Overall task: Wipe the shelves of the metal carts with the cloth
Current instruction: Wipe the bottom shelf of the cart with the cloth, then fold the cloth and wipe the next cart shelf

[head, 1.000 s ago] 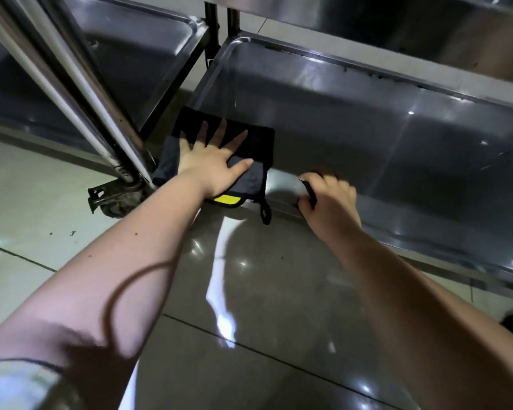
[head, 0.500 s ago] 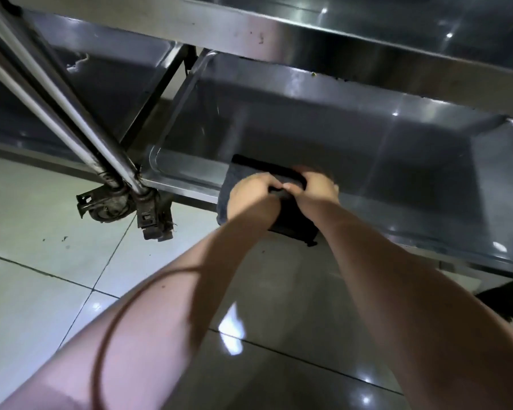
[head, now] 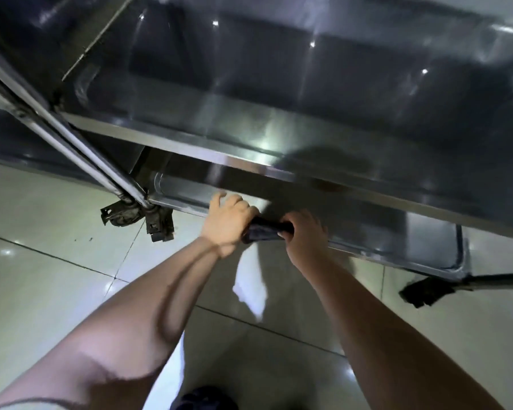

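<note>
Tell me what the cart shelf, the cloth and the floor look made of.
Cart shelf: bare metal, likely stainless steel; grey sheen, sharp light glints. Cloth: dark soft fabric, weave unclear; it bunches in folds between left hand and right hand. Floor: pale glossy tiles, probably ceramic; grout lines and mirror-like reflections.

Glossy pale tiled floor, dark grout lines crossing; white glare patch; dark rounded object at bottom edge
</note>
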The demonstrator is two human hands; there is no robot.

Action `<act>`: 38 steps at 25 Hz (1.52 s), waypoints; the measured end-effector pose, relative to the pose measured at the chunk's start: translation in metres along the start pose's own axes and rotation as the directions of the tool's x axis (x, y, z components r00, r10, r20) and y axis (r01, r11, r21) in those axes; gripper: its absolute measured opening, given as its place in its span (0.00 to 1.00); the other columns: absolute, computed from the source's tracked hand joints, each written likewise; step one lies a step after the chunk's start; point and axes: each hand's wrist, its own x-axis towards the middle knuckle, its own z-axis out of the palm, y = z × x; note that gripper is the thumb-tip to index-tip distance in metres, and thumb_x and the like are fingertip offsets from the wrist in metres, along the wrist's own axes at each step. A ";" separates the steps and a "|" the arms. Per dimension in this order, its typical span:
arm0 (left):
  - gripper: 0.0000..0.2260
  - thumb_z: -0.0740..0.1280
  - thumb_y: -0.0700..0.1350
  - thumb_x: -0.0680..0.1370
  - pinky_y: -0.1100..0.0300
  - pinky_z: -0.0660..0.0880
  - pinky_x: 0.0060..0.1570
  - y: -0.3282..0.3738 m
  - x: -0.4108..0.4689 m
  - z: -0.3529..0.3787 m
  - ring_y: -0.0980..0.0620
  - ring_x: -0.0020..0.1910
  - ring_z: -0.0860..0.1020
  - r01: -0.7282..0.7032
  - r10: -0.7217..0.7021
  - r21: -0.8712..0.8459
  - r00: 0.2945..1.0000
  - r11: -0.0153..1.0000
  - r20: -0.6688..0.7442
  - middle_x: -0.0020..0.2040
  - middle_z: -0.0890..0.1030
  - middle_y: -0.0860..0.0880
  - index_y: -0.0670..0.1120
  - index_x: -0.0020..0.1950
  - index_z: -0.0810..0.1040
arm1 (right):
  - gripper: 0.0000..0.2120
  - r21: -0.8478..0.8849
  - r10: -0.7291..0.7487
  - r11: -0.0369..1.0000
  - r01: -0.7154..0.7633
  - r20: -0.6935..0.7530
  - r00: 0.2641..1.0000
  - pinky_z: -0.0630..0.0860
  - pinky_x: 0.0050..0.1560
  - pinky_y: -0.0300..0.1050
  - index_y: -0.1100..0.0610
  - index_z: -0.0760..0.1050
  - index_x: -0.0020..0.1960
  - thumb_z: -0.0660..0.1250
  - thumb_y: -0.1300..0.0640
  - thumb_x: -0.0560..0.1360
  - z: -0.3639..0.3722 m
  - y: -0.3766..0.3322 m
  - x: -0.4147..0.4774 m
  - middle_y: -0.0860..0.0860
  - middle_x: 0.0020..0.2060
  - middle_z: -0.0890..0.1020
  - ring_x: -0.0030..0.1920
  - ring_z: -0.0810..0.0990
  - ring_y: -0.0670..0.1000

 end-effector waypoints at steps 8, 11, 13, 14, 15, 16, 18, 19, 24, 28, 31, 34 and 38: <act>0.09 0.73 0.39 0.62 0.54 0.61 0.41 0.122 -0.023 -0.175 0.44 0.30 0.76 -0.238 0.253 -0.265 0.967 0.934 0.022 0.34 0.76 0.45 0.44 0.41 0.80 | 0.11 -0.116 -0.049 0.992 0.044 -0.044 0.998 0.72 0.44 0.52 0.57 0.78 0.47 0.71 0.67 0.67 -0.183 -0.009 -0.161 0.56 0.44 0.78 0.44 0.76 0.62; 0.10 0.62 0.43 0.67 0.55 0.68 0.38 0.151 -0.014 -0.262 0.42 0.31 0.76 -0.301 0.340 -0.416 0.940 0.858 0.020 0.34 0.77 0.43 0.42 0.40 0.81 | 0.08 -0.134 -0.009 0.991 -0.012 -0.161 0.987 0.72 0.41 0.51 0.57 0.79 0.44 0.68 0.66 0.67 -0.268 -0.038 -0.196 0.55 0.42 0.78 0.41 0.76 0.61; 0.06 0.65 0.42 0.70 0.55 0.68 0.31 0.166 -0.005 -0.327 0.41 0.30 0.75 -0.330 0.390 -0.481 0.920 0.812 0.027 0.33 0.76 0.42 0.41 0.39 0.80 | 0.07 -0.155 0.004 0.987 -0.033 -0.186 0.983 0.72 0.38 0.52 0.59 0.78 0.45 0.67 0.66 0.68 -0.323 -0.059 -0.226 0.56 0.41 0.77 0.40 0.75 0.61; 0.04 0.68 0.40 0.70 0.54 0.68 0.31 0.173 0.002 -0.363 0.41 0.30 0.75 -0.350 0.406 -0.488 0.914 0.800 0.010 0.34 0.77 0.42 0.41 0.40 0.80 | 0.08 -0.154 0.018 0.987 -0.050 -0.202 0.979 0.72 0.38 0.53 0.59 0.77 0.45 0.67 0.67 0.68 -0.351 -0.070 -0.241 0.56 0.41 0.77 0.40 0.75 0.61; 0.03 0.69 0.40 0.71 0.52 0.68 0.32 0.179 0.008 -0.397 0.41 0.31 0.75 -0.374 0.417 -0.480 0.909 0.793 -0.018 0.35 0.77 0.43 0.41 0.41 0.81 | 0.09 -0.138 0.030 0.988 -0.063 -0.229 0.973 0.73 0.38 0.53 0.60 0.77 0.46 0.68 0.68 0.67 -0.378 -0.081 -0.254 0.57 0.41 0.76 0.40 0.74 0.61; 0.04 0.69 0.41 0.71 0.51 0.67 0.36 0.183 0.017 -0.430 0.41 0.33 0.76 -0.397 0.421 -0.458 0.905 0.795 -0.054 0.37 0.78 0.44 0.43 0.43 0.81 | 0.10 -0.109 0.047 0.991 -0.077 -0.259 0.965 0.73 0.39 0.54 0.61 0.78 0.47 0.68 0.69 0.67 -0.406 -0.093 -0.263 0.58 0.42 0.76 0.40 0.74 0.61; 0.08 0.65 0.46 0.72 0.52 0.65 0.43 0.190 0.040 -0.506 0.43 0.37 0.77 -0.464 0.447 -0.394 0.883 0.793 -0.141 0.40 0.80 0.46 0.46 0.46 0.82 | 0.10 -0.056 0.082 0.993 -0.106 -0.325 0.942 0.73 0.40 0.53 0.60 0.79 0.47 0.66 0.68 0.67 -0.476 -0.123 -0.278 0.57 0.42 0.76 0.40 0.73 0.61; 0.09 0.64 0.46 0.71 0.52 0.65 0.45 0.192 0.055 -0.543 0.43 0.38 0.78 -0.498 0.460 -0.374 0.867 0.782 -0.193 0.42 0.80 0.47 0.47 0.47 0.82 | 0.09 -0.040 0.093 0.992 -0.117 -0.374 0.923 0.73 0.41 0.52 0.60 0.79 0.47 0.64 0.65 0.68 -0.510 -0.136 -0.283 0.57 0.42 0.76 0.41 0.74 0.60; 0.05 0.70 0.45 0.72 0.51 0.69 0.46 0.215 0.135 -0.688 0.42 0.41 0.78 -0.619 0.550 -0.381 0.785 0.686 -0.285 0.41 0.80 0.46 0.46 0.46 0.80 | 0.10 -0.091 0.074 0.986 -0.142 -0.524 0.849 0.73 0.47 0.52 0.59 0.79 0.50 0.65 0.67 0.71 -0.661 -0.180 -0.297 0.55 0.47 0.76 0.49 0.75 0.60; 0.10 0.63 0.51 0.73 0.55 0.67 0.44 0.246 0.191 -0.781 0.42 0.40 0.79 -0.730 0.614 -0.223 0.670 0.646 -0.416 0.40 0.79 0.47 0.46 0.45 0.79 | 0.10 -0.188 0.018 0.968 -0.166 -0.609 0.793 0.72 0.48 0.51 0.56 0.77 0.55 0.65 0.65 0.75 -0.770 -0.195 -0.301 0.52 0.51 0.74 0.53 0.73 0.55; 0.10 0.63 0.51 0.74 0.50 0.70 0.48 0.280 0.226 -0.858 0.42 0.39 0.79 -0.730 0.562 -0.140 0.620 0.669 -0.548 0.42 0.79 0.48 0.47 0.47 0.79 | 0.10 -0.171 -0.014 0.970 -0.171 -0.745 0.667 0.73 0.52 0.51 0.55 0.77 0.54 0.66 0.65 0.75 -0.858 -0.201 -0.303 0.52 0.51 0.73 0.55 0.71 0.55; 0.05 0.70 0.47 0.74 0.48 0.63 0.54 0.322 0.250 -0.923 0.43 0.45 0.79 -0.680 0.487 -0.070 0.589 0.730 -0.645 0.45 0.80 0.49 0.48 0.48 0.79 | 0.09 -0.166 -0.041 0.970 -0.180 -0.835 0.548 0.72 0.55 0.52 0.57 0.79 0.53 0.66 0.66 0.75 -0.930 -0.202 -0.309 0.53 0.52 0.74 0.56 0.72 0.56; 0.06 0.69 0.47 0.76 0.48 0.59 0.59 0.391 0.274 -0.995 0.46 0.53 0.78 -0.667 0.438 -0.023 0.515 0.745 -0.737 0.50 0.80 0.50 0.50 0.51 0.79 | 0.08 -0.240 -0.134 0.951 -0.193 -0.886 0.444 0.72 0.54 0.53 0.57 0.78 0.51 0.68 0.65 0.74 -1.012 -0.177 -0.337 0.53 0.50 0.77 0.54 0.73 0.56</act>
